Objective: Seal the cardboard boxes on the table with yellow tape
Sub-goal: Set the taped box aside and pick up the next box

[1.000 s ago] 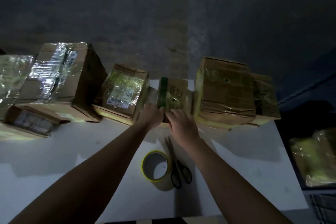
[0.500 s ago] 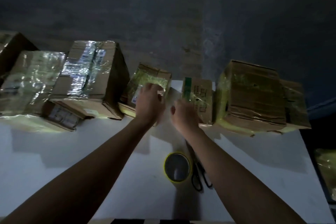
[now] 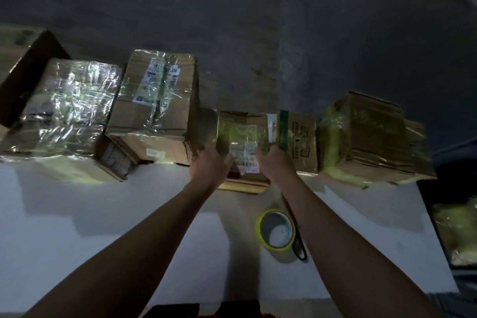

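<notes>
- Head view, and we are looking down at both hands meeting on the small labelled box (image 3: 244, 137), which is sitting in the row at the twelve o'clock edge of the white table (image 3: 103, 214).
- Our left hand (image 3: 209, 162) is curling round the box's nine o'clock side. Our right hand (image 3: 276, 165) is clamping its three o'clock side, so both are holding it. Blur is hiding the fingertips.
- We cannot tell whether the box is lifting off the table or only tipping towards us.
- The green-striped box (image 3: 300, 137) is pressing against it at three o'clock, and the tall taped box (image 3: 154, 100) is standing just beside it at nine o'clock.
- The yellow tape roll (image 3: 276, 231) is standing on the table at five o'clock from the small box, near it, with neither hand touching it.
- The scissors (image 3: 299, 240) are lying just beside the roll at its three o'clock, partly hidden by it.
- By our reckoning, we are picking the next box out of the row, and no taping is happening yet.
- This box is already showing glossy yellowish film over its label, so we are guessing it needs another strip or a check.
- For the next move, we are wanting the box pulled towards six o'clock onto bare table. One hand should then be holding the flaps flat while the other goes for the roll and its loose end.
</notes>
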A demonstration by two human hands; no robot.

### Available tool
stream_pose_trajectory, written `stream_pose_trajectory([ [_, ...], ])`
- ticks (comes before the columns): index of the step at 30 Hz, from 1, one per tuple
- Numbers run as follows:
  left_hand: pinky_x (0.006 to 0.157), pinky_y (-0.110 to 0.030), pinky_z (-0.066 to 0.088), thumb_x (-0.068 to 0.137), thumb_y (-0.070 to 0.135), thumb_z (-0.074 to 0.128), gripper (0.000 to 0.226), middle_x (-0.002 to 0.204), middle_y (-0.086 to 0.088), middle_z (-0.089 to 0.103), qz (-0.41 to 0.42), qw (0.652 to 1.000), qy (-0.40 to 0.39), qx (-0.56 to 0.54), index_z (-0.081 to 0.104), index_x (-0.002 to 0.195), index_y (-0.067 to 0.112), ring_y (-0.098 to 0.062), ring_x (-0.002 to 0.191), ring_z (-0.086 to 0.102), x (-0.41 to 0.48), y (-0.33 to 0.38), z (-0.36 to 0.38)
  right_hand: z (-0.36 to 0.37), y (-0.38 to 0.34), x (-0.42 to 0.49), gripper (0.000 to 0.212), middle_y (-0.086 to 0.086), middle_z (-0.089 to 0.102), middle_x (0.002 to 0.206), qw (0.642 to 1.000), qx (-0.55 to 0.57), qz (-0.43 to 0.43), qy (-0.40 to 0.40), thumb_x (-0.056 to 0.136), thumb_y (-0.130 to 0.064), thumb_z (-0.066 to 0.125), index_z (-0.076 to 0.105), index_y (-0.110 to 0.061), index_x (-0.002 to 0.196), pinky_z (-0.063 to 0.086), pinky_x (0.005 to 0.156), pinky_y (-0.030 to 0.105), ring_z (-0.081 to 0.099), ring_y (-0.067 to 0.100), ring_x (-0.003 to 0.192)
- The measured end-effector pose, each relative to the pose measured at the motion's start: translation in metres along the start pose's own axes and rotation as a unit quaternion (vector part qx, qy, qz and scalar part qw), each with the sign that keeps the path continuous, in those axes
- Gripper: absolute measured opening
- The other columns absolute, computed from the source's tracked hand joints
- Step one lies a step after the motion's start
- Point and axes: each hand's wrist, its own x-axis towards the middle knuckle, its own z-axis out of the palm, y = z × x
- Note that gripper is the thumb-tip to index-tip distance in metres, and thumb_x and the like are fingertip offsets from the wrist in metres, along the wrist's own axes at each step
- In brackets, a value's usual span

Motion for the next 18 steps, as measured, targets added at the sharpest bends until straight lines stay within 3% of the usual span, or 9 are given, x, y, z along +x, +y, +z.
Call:
stream_pose_trajectory([
  [2, 0.071, -0.038, 0.057, 0.088, 0.058, 0.053, 0.05, 0.093, -0.006, 0.066, 0.012, 0.999, -0.044, 0.021, 0.055, 0.104, 0.011, -0.019, 0.077, 0.063, -0.008, -0.012, 0.001, -0.001, -0.001, -0.013, 0.054, 0.014, 0.062, 0.107, 0.999, -0.026, 0.02, -0.033, 0.1, -0.049, 0.036, 0.056, -0.005, 0.123, 0.04, 0.075, 0.029, 0.061, 0.03, 0.097],
  [5, 0.07, -0.037, 0.057, 0.083, 0.068, 0.052, 0.058, 0.087, -0.003, 0.064, 0.021, 0.998, -0.049, 0.044, 0.057, 0.101, 0.013, -0.019, 0.076, 0.063, -0.023, -0.027, -0.006, 0.003, -0.001, -0.032, 0.058, 0.01, 0.065, 0.068, 0.994, -0.048, 0.037, -0.09, 0.097, -0.056, 0.036, 0.061, -0.007, 0.078, 0.053, 0.063, 0.029, 0.066, 0.023, 0.06],
  [8, 0.068, -0.034, 0.057, 0.08, 0.075, 0.048, 0.069, 0.093, -0.004, 0.062, 0.015, 0.997, -0.038, 0.066, 0.059, 0.103, 0.011, -0.018, 0.078, 0.062, -0.039, -0.041, -0.014, 0.003, 0.001, -0.043, 0.053, 0.018, 0.071, 0.087, 0.983, -0.034, 0.061, -0.173, 0.094, -0.057, 0.045, 0.057, -0.005, 0.092, 0.059, 0.078, 0.04, 0.072, 0.027, 0.072],
  [10, 0.067, -0.032, 0.056, 0.083, 0.07, 0.05, 0.063, 0.092, -0.003, 0.062, 0.01, 0.996, -0.056, 0.07, 0.057, 0.104, 0.011, -0.016, 0.076, 0.062, -0.049, -0.047, -0.019, 0.0, 0.003, -0.05, 0.057, 0.017, 0.069, 0.095, 0.972, -0.033, 0.07, -0.221, 0.093, -0.058, 0.048, 0.054, -0.002, 0.104, 0.057, 0.083, 0.041, 0.072, 0.028, 0.079],
  [14, 0.069, -0.032, 0.058, 0.084, 0.066, 0.055, 0.059, 0.08, -0.001, 0.065, -0.022, 0.994, -0.081, 0.074, 0.06, 0.097, 0.009, -0.015, 0.07, 0.065, -0.067, -0.054, -0.026, 0.003, 0.005, -0.062, 0.056, 0.012, 0.069, 0.078, 0.971, -0.062, 0.028, -0.229, 0.088, -0.059, 0.056, 0.059, -0.004, 0.081, 0.055, 0.066, 0.029, 0.07, 0.023, 0.069],
  [18, 0.065, -0.033, 0.056, 0.082, 0.059, 0.064, 0.057, 0.087, -0.002, 0.06, -0.065, 0.997, -0.028, 0.04, 0.045, 0.105, 0.01, -0.019, 0.076, 0.063, -0.1, -0.06, -0.024, 0.017, 0.01, -0.074, 0.051, 0.012, 0.066, 0.087, 0.971, -0.071, -0.028, -0.226, 0.089, -0.055, 0.057, 0.057, -0.005, 0.084, 0.05, 0.055, 0.024, 0.067, 0.023, 0.071],
])
